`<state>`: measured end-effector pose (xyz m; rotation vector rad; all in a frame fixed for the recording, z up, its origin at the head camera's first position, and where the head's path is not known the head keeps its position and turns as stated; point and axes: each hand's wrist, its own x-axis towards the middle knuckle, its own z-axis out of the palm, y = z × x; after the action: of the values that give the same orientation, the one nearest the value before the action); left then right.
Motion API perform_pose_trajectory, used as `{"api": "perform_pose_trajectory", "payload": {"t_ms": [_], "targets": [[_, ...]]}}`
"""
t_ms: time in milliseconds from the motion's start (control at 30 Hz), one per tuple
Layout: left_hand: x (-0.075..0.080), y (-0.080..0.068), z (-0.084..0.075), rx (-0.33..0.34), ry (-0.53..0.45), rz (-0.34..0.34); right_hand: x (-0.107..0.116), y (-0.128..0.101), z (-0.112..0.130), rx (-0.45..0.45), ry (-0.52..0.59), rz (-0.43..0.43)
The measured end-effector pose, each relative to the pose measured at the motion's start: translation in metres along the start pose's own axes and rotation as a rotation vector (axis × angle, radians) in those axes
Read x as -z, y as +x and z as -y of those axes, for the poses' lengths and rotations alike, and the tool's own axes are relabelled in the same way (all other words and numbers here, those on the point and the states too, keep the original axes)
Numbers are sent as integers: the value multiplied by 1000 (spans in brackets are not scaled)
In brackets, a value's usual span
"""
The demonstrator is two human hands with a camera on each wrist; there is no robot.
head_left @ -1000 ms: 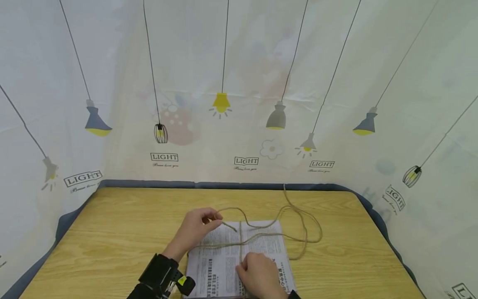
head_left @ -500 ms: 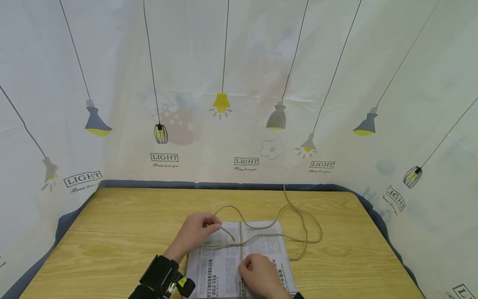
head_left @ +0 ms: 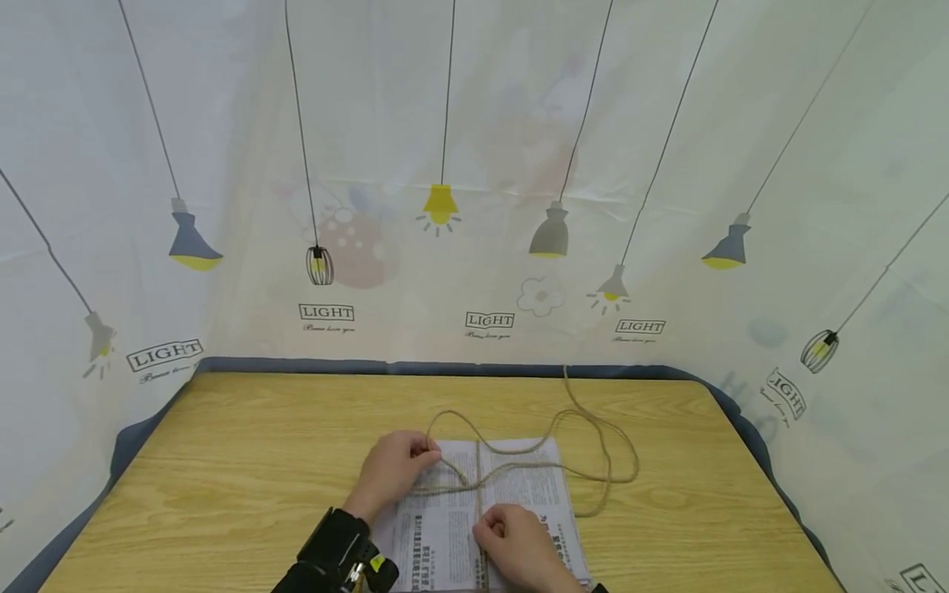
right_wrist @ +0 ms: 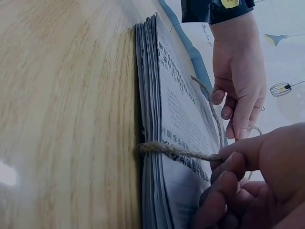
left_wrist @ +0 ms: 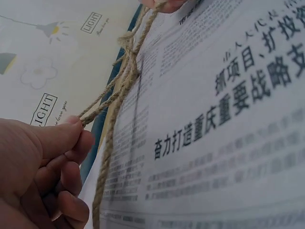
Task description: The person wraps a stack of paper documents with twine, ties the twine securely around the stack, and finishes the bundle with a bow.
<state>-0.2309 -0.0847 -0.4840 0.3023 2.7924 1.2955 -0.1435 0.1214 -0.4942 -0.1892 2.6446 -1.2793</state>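
Observation:
A flat stack of newspapers (head_left: 445, 531) lies on the table, with jute twine (head_left: 534, 465) running across it both ways. Near the far left corner of the stack, my left hand (head_left: 395, 468) pinches the twine between thumb and forefinger; the left wrist view shows this twine (left_wrist: 102, 102) leading to where the strands cross. My right hand (head_left: 519, 543) is low over the near half. In the right wrist view its thumb and fingers pinch the strand (right_wrist: 183, 152) that comes up round the stack's near edge. The twine's underside path is hidden.
Loose twine loops (head_left: 633, 461) lie right of and behind the stack, one strand reaching the far table edge. The wood-grain table (head_left: 704, 511) has a dark blue border (head_left: 445, 367). Behind it hangs a pale cloth (head_left: 415, 107) printed with lamps.
My left hand has moved nearer and slightly right, lowering the twine toward the crossing. The right hand has shifted slightly right and stays low on the stack.

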Motion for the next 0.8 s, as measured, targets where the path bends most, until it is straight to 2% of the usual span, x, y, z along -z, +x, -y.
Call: {"api": "perform_pose_trajectory", "payload": {"t_ms": [133, 300, 400, 600, 800], "targets": [[-4, 1, 1, 3, 25, 11, 2, -1, -1, 7, 25, 20], [-7, 2, 2, 2, 72, -15, 3, -1, -3, 20, 17, 32], [-7, 2, 1, -20, 83, -11, 3, 0, -4, 21, 21, 42], [-9, 1, -2, -101, 118, 22, 4, -1, -6, 27, 9, 49], [-12, -4, -6, -112, 90, 102, 4, -2, -8, 26, 47, 74]]}}
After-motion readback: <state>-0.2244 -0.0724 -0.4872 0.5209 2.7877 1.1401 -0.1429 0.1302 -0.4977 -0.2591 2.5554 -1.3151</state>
